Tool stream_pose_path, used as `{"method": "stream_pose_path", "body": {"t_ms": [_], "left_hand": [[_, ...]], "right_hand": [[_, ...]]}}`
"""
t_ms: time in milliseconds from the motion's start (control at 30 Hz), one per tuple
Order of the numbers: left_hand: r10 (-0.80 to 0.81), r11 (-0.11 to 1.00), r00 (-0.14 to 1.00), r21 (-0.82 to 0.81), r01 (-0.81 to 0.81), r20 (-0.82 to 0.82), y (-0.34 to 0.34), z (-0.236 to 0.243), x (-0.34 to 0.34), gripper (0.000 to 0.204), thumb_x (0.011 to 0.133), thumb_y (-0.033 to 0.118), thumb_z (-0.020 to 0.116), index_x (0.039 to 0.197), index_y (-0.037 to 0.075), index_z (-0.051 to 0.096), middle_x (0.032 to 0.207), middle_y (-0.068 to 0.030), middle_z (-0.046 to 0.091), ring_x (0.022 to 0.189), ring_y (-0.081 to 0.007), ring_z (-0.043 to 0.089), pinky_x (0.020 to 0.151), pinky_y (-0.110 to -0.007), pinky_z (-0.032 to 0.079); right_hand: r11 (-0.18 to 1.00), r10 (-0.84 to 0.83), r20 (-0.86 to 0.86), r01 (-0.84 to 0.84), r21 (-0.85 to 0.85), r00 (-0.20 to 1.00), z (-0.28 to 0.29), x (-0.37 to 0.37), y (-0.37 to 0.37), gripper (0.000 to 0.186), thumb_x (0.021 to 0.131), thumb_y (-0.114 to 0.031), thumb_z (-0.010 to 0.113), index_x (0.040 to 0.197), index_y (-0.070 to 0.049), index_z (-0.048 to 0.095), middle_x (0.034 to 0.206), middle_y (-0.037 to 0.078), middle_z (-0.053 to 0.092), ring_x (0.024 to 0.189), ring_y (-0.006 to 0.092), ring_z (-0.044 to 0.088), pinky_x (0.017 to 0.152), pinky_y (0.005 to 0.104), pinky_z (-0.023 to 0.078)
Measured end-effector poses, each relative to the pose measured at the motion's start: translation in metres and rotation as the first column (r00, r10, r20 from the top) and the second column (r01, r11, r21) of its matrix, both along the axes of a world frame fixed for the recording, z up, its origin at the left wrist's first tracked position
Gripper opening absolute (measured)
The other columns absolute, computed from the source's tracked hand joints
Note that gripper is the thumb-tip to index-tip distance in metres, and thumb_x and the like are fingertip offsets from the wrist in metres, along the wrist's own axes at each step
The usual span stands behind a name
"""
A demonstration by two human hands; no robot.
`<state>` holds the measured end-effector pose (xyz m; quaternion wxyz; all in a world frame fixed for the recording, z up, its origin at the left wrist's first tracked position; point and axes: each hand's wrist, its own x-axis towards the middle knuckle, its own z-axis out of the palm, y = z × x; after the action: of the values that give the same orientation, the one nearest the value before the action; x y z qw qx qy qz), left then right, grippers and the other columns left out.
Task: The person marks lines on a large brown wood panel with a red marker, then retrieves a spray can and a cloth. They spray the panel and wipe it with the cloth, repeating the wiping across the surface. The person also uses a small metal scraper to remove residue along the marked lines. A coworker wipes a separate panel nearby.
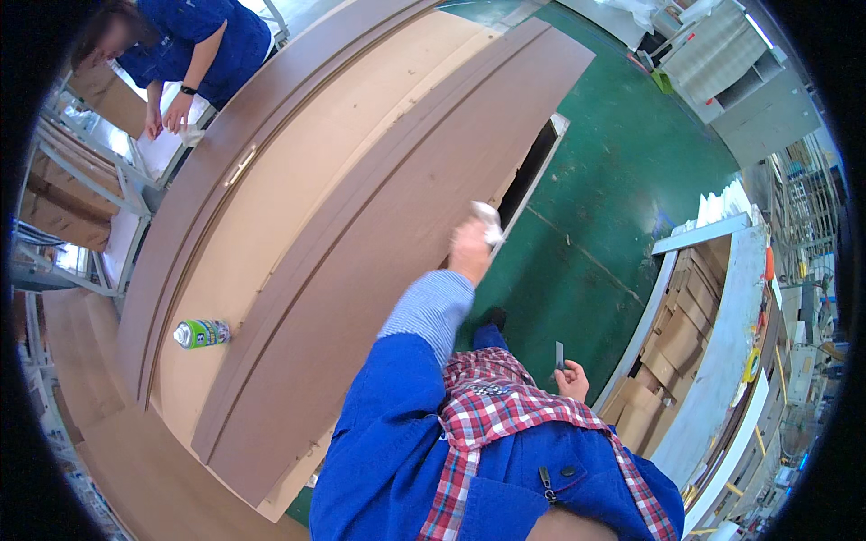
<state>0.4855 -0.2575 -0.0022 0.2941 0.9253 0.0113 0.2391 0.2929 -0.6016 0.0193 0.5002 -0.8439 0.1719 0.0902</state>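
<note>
White cloth (487,219) in left grip (469,252)

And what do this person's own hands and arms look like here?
The left hand and right hand are ungloved. The left sleeve is plain bright blue above, with a finely patterned blue-and-white forearm section. The right sleeve can't be made out clearly.

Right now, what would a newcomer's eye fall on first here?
Probably the long brown panel across the middle, with the left hand holding a white wad near its right edge. Next, the green can on the beige board at left, then the grey strip in the right hand, lower right of centre.
</note>
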Motion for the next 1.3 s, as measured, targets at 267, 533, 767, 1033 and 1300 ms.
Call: {"method": "stream_pose_path", "body": {"t_ms": [267, 533, 767, 1033, 1300], "left_hand": [[0.136, 0.684, 0.978, -0.699, -0.207, -0.156, -0.019, 0.045, -0.016, 0.026, 0.086, 0.016, 0.045, 0.066, 0.001, 0.052, 0.061, -0.0097, 0.053, 0.056, -0.0212, 0.048, 0.051, -0.040, 0.038], [0.922, 0.346, 0.338, 0.008, -0.938, -0.188, 0.174, 0.016, -0.192, 0.052, 0.090, 0.033, 0.043, 0.129, -0.001, 0.040, 0.139, -0.0210, 0.029, 0.128, -0.0324, 0.029, 0.100, -0.041, 0.032], [0.876, 0.469, 0.319, 0.484, -0.739, -0.362, 0.135, 0.000, -0.114, 0.064, 0.090, 0.041, 0.040, 0.135, -0.002, 0.029, 0.143, -0.0232, 0.020, 0.134, -0.0353, 0.015, 0.107, -0.051, 0.014], [0.569, 0.813, 0.774, 0.328, -0.481, -0.278, 0.042, 0.031, 0.129, 0.063, 0.087, 0.033, 0.048, 0.132, -0.008, 0.030, 0.139, -0.0275, 0.024, 0.133, -0.0382, 0.019, 0.109, -0.048, 0.013], [0.317, 0.931, 0.913, 0.266, -0.248, -0.255, 0.014, 0.030, 0.360, 0.064, 0.086, 0.032, 0.049, 0.129, -0.011, 0.029, 0.138, -0.0303, 0.024, 0.131, -0.0421, 0.020, 0.109, -0.048, 0.013]], "right_hand": [[0.996, 0.041, -0.015, -0.042, -0.078, 0.999, -0.032, 0.068, -0.081, 0.033, 0.075, -0.004, 0.067, 0.105, 0.000, 0.055, 0.071, 0.005, 0.063, 0.062, 0.0092, 0.058, 0.057, 0.0230, 0.047], [0.990, 0.094, 0.043, -0.089, -0.106, 0.995, -0.009, 0.183, -0.122, 0.031, 0.075, -0.007, 0.067, 0.103, -0.001, 0.056, 0.072, 0.007, 0.064, 0.064, 0.0117, 0.061, 0.058, 0.0255, 0.049], [0.985, 0.108, 0.065, -0.097, -0.143, 0.992, 0.001, 0.248, -0.148, 0.030, 0.074, -0.003, 0.067, 0.102, 0.000, 0.056, 0.072, 0.006, 0.064, 0.064, 0.0104, 0.060, 0.057, 0.0243, 0.049], [0.989, 0.089, 0.017, -0.086, -0.122, 0.996, -0.011, 0.296, -0.131, 0.032, 0.072, -0.009, 0.069, 0.101, -0.001, 0.058, 0.075, 0.009, 0.066, 0.066, 0.0139, 0.064, 0.060, 0.0275, 0.051], [0.963, 0.040, -0.117, -0.069, -0.260, 0.992, -0.035, 0.375, -0.143, 0.037, 0.069, -0.016, 0.071, 0.103, -0.006, 0.059, 0.075, 0.010, 0.066, 0.065, 0.0214, 0.066, 0.061, 0.0321, 0.052]]}}
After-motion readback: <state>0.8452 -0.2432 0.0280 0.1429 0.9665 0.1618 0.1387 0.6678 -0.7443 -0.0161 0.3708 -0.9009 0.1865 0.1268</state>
